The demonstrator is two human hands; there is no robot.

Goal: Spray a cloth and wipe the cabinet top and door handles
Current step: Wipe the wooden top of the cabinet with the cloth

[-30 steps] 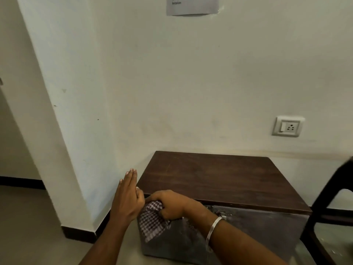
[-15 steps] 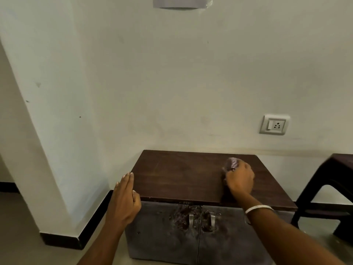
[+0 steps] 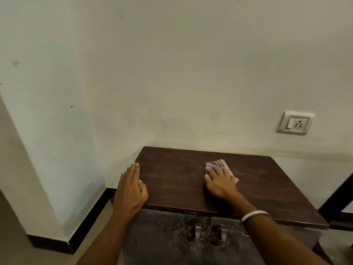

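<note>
The right hand (image 3: 219, 183) is pressing the cloth (image 3: 217, 163) flat on the cabinet top (image 3: 267, 188); the left hand (image 3: 131, 190) is lying open at its edge.

2 hands (image 3: 131, 190) (image 3: 219, 185), 1 cloth (image 3: 217, 163), 1 cabinet (image 3: 267, 188), 2 handles (image 3: 198, 233) (image 3: 223, 234), 1 socket (image 3: 295, 123).

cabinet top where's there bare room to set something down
The widest bare patch of the cabinet top lies between the cloth and the right edge. Another runs between the left hand and the right hand, and a strip between cloth and wall. Taken: the middle, where the right hand presses the cloth, and the left edge by the left hand.
</note>
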